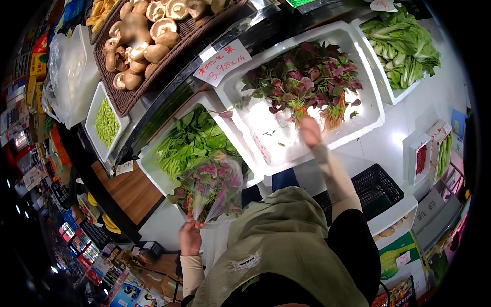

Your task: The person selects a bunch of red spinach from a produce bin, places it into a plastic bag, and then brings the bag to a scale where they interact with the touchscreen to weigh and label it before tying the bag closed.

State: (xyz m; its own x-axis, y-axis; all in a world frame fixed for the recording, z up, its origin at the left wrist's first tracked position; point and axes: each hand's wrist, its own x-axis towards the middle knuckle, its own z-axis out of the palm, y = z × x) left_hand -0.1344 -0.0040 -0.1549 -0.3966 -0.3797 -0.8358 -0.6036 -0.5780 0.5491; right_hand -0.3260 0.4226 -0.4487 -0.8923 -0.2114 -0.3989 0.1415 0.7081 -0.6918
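Observation:
My left hand [190,237] grips the gathered edge of a clear plastic bag [224,192]. Bunches of red amaranth [209,172] fill the bag, which hangs in front of my apron over a box of green leafy vegetables [195,142]. Motion blurs my right hand [310,131], which reaches into a white foam box [368,119]. It is at the stem ends of a red-banded amaranth bunch [293,90]; whether the fingers are closed on the stems cannot be told. Another banded bunch [333,111] lies just right of it.
A wicker basket of mushrooms [155,53] and a tray of green beans [106,122] stand on the counter at left. A handwritten price sign [222,63] leans at the foam box. Leafy greens [406,50] fill another box. A black plastic crate [378,192] stands right of me.

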